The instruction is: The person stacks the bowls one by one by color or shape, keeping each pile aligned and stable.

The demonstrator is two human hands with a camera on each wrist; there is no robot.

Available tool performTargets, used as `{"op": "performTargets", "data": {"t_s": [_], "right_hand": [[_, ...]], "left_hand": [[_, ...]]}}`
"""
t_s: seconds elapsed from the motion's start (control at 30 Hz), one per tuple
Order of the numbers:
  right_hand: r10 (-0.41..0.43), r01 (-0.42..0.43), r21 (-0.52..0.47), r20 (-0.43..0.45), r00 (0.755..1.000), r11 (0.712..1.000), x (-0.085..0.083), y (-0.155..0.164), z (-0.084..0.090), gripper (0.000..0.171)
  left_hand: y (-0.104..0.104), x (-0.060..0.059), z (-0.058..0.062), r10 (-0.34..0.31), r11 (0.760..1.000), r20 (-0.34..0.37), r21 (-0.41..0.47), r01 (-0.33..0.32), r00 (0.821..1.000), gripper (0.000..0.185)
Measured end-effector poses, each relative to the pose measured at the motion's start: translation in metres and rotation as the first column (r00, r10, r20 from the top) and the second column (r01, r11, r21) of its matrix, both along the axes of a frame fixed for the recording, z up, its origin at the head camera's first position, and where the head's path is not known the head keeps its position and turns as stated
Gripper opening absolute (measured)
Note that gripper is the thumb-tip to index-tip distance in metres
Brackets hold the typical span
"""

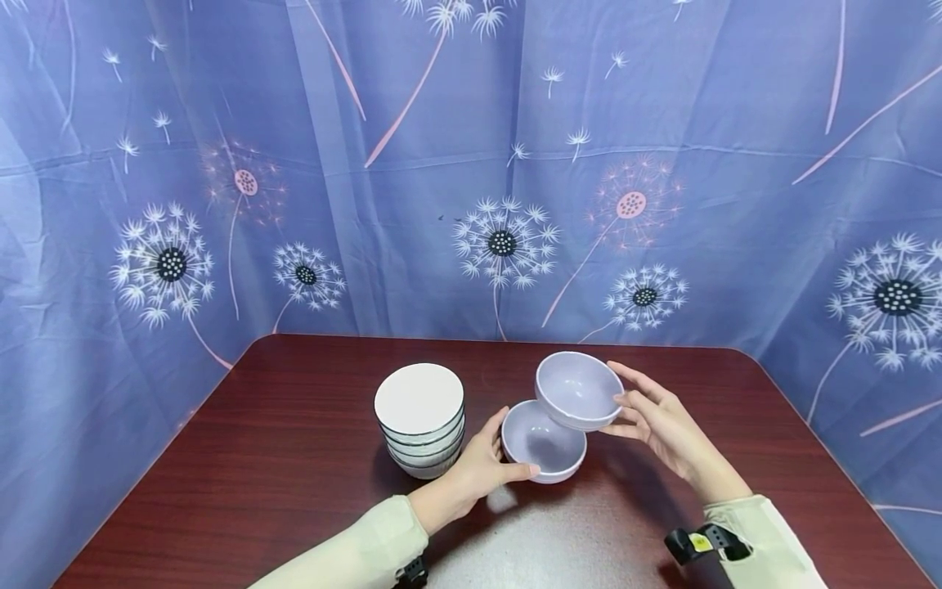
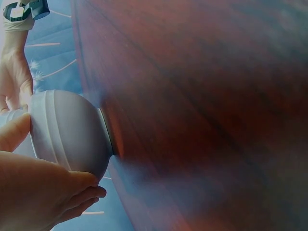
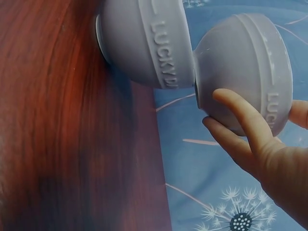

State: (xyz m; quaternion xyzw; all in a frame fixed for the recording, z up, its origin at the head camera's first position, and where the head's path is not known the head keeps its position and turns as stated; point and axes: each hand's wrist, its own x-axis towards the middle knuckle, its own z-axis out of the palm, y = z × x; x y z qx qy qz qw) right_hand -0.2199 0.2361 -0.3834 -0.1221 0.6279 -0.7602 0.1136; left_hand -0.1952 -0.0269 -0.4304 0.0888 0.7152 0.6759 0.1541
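Observation:
A lavender bowl (image 1: 531, 446) stands upright on the table, and my left hand (image 1: 478, 470) grips its left side, thumb at the rim. My right hand (image 1: 662, 425) holds a second lavender bowl (image 1: 577, 384) by its right side, thumb over the rim and fingers under the wall. This upper bowl is raised above the right rear part of the lower one, its foot close at the lower rim in the right wrist view. Raised lettering runs around both bowls there. In the left wrist view, the lower bowl (image 2: 79, 130) hides most of the upper one.
Left of my left hand stands a stack of several white bowls (image 1: 419, 401) with dark rims, topped by a flat white surface. The dark red wooden table (image 1: 243, 466) meets a blue dandelion-print curtain (image 1: 412, 204) at its back and sides.

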Motion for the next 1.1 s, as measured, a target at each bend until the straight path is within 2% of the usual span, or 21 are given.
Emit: {"op": "performTargets", "data": {"t_s": [0.63,0.87,1.1], "right_hand": [[0.032,-0.031,0.024,-0.019,0.999,0.999,0.002,-0.016,0.001,0.051],[0.029,-0.029,0.022,0.017,0.999,0.999,0.003,-0.022,0.001,0.056],[0.022,-0.023,0.053,0.015,1.0,0.998,0.003,-0.028,0.001,0.055]], "left_hand": [[-0.001,-0.003,-0.001,-0.02,1.0,0.014,0.005,0.02,1.0,0.097],[-0.001,-0.002,-0.001,-0.023,1.0,0.018,0.014,0.022,1.0,0.096],[-0.001,-0.003,0.0,-0.024,1.0,0.016,0.01,0.024,1.0,0.097]]}}
